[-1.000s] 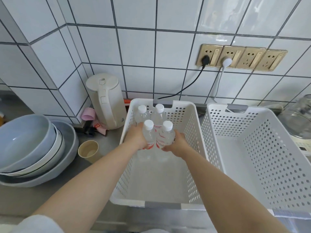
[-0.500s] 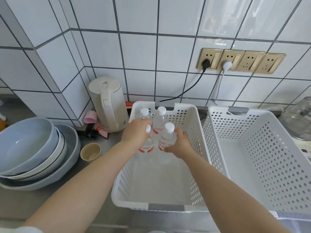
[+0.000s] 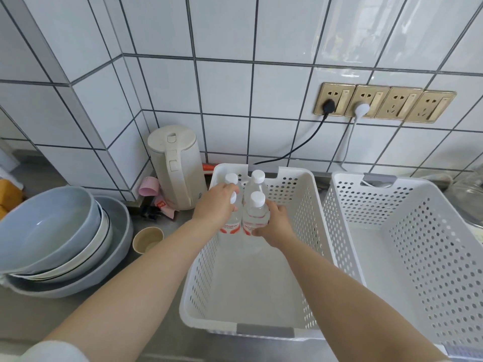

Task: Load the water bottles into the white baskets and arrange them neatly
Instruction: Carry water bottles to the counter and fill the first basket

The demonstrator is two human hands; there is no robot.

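Several clear water bottles with white caps and red labels stand upright at the far end of the left white basket (image 3: 311, 226). My left hand (image 3: 215, 205) wraps over the top of the near-left bottle (image 3: 231, 226), covering most of its cap. My right hand (image 3: 274, 223) grips the side of the near-right bottle (image 3: 256, 216). Two more bottles stand behind them against the far wall, one on the left (image 3: 231, 178) and one on the right (image 3: 257, 178). A second white basket (image 3: 407, 231) with nothing in it sits to the right.
A white kettle (image 3: 175, 165) stands by the tiled wall left of the baskets. Stacked grey-blue bowls (image 3: 52, 236) and a small paper cup (image 3: 147, 239) sit at left. A glass jar (image 3: 467, 197) is at the right edge. Two plugged cords hang from the wall sockets (image 3: 384, 103).
Both hands have pushed the two near bottles further back against the rear pair. My left hand has shifted up over its bottle's cap.
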